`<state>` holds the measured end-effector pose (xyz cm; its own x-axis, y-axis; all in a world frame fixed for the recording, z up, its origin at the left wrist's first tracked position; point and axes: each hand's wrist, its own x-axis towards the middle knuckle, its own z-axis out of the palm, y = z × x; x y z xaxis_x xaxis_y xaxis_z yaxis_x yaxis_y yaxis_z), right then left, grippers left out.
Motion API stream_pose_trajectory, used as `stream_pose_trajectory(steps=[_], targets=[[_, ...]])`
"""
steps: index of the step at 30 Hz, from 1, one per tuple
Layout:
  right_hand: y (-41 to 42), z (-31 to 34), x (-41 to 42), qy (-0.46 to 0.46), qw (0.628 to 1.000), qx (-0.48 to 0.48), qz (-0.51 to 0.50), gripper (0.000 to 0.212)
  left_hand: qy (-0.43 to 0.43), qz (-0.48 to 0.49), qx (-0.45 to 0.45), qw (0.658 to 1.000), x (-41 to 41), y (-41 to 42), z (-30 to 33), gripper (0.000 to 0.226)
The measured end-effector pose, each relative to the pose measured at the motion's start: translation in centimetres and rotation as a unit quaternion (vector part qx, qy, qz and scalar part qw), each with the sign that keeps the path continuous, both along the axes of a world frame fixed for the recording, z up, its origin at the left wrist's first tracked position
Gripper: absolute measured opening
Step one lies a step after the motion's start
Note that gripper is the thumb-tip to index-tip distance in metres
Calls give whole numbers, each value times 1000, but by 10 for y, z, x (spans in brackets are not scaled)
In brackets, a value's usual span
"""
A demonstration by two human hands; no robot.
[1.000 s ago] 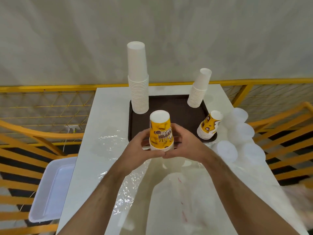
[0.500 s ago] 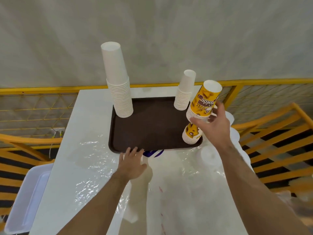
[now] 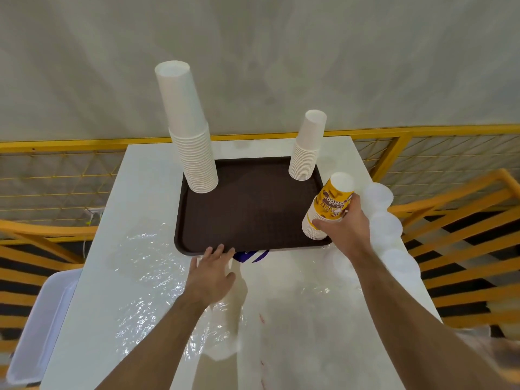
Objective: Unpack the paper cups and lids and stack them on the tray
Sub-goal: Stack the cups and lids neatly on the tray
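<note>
Three cup stacks are standing on the brown tray [image 3: 247,209] — two white, one yellow stack [image 3: 327,209] at its right edge, the right hand [image 3: 347,230] gripping it. Left hand [image 3: 212,273], fingers relaxed, is touching the tray's near rim; clear lids [image 3: 385,229] are lying on the tabletop [image 3: 140,220] beside it.

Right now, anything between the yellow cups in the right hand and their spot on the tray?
Nothing visible. The right hand grips the yellow cups, already nested on the stack at the tray's near right corner. The white stacks stand at the far corners, and the left hand rests at the near edge.
</note>
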<state>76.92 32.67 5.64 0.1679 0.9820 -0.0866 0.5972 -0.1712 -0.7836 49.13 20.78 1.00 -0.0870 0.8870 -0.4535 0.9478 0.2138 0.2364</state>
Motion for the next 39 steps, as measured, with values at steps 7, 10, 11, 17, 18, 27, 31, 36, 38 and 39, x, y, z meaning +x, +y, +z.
stream_pose_trajectory(steps=[7,10,11,17,18,27,31,36,38,39], targets=[[0,-6,-3,-135,991,-10,8,91,-12,-4,-12,1000,-2,0,2,64],[-2,-4,-3,-169,985,-19,4,92,-13,-7,-21,1000,-2,0,4,65],[-3,-3,-3,-181,983,-26,3,92,-15,-8,-24,1000,-3,0,4,65],[1,11,-7,-210,974,-88,5,93,-47,10,-20,999,-4,-3,12,62],[1,14,-8,-221,970,-103,9,94,-58,20,-5,998,-4,-5,15,60],[-39,54,-13,-251,960,-117,-29,55,-275,118,84,950,4,-46,39,31],[-78,56,-15,-168,983,-73,-31,27,-336,115,87,931,15,-62,49,24],[-120,59,-5,-118,991,-40,-52,19,-395,113,87,908,44,-64,68,22],[-129,55,5,-113,991,-36,-65,17,-416,112,89,898,62,-61,78,20],[-132,53,11,-107,991,-35,-75,16,-426,110,87,894,71,-59,82,20]])
